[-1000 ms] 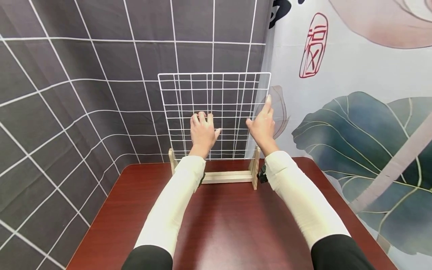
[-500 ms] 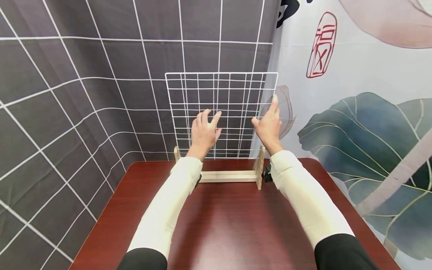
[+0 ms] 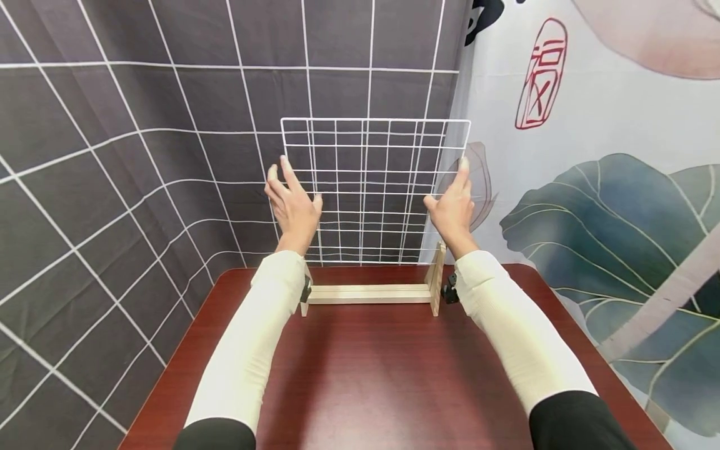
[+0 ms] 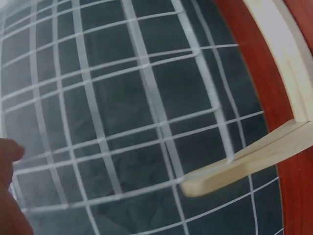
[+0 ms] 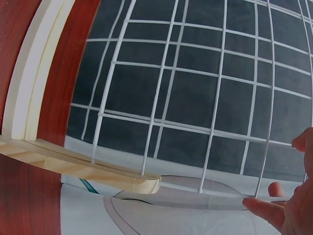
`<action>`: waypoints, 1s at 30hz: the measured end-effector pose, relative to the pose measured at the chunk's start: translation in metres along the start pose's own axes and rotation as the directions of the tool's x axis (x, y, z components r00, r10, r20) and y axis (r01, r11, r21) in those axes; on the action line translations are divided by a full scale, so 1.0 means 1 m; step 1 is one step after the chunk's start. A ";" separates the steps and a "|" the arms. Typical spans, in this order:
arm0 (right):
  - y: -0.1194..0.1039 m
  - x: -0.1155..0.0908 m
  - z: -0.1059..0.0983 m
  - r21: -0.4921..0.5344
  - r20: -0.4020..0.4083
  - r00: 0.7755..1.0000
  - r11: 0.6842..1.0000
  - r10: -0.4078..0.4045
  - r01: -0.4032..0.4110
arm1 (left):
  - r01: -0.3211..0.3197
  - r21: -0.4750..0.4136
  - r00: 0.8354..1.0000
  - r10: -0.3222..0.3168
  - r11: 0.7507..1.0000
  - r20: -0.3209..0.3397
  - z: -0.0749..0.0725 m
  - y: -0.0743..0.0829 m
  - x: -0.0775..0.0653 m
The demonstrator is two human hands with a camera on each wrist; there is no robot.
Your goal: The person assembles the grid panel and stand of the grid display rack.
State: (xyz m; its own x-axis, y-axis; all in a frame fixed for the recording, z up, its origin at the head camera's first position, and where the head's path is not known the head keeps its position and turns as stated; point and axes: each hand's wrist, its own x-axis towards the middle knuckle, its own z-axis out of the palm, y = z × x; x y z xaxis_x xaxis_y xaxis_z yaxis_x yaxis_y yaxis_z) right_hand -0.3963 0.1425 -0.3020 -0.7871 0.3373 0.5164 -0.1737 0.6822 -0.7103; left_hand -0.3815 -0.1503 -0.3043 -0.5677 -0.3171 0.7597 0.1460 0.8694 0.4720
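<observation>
A white wire grid panel (image 3: 375, 119) stands upright in a pale wooden stand (image 3: 371, 294). My right hand (image 3: 452, 212) holds the panel's right edge, index finger pointing up along it. In the right wrist view, fingertips (image 5: 264, 208) meet the outer wire and the thumb is over the mesh. My left hand (image 3: 294, 209) is at the panel's left edge with spread, mostly straight fingers. Only its thumb (image 4: 10, 156) shows in the left wrist view. Both wrist views show the mesh's side wire by a wooden upright (image 4: 234, 171). My left forearm partly hides the left upright.
The stand rests toward the back of a dark red table (image 3: 360, 375). Behind hangs a dark grey curtain (image 3: 219, 156) with white grid lines. To the right is a white curtain (image 3: 484, 81) with painted leaves and red characters.
My left hand has moved left from in front of the mesh to the panel's left edge. The right hand stays at the right edge. The head view has shifted slightly.
</observation>
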 end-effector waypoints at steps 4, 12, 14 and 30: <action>-0.002 0.000 0.001 -0.007 0.004 1.000 1.000 -0.006 0.006 | 0.086 -0.054 0.990 -0.079 0.995 0.113 -0.008 0.000 0.012; -0.007 0.000 0.002 -0.009 0.046 0.999 1.000 -0.022 0.022 | 0.182 -0.072 0.964 -0.163 0.981 0.211 -0.015 0.000 0.018; -0.006 -0.001 0.002 -0.008 0.047 0.999 1.000 -0.023 0.024 | 0.180 -0.074 0.963 -0.161 0.981 0.216 -0.016 0.000 0.017; 0.010 -0.008 0.007 0.010 0.026 1.000 1.000 -0.013 0.013 | 0.151 -0.063 0.965 -0.133 0.987 0.228 -0.008 -0.007 0.007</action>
State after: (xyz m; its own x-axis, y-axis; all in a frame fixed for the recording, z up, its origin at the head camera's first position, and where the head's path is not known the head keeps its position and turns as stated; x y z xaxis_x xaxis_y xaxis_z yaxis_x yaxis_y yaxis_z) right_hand -0.3962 0.1424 -0.3165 -0.7997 0.3114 0.5134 -0.1897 0.6802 -0.7081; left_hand -0.3800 -0.1623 -0.2986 -0.7516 -0.3348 0.5684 0.1099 0.7860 0.6083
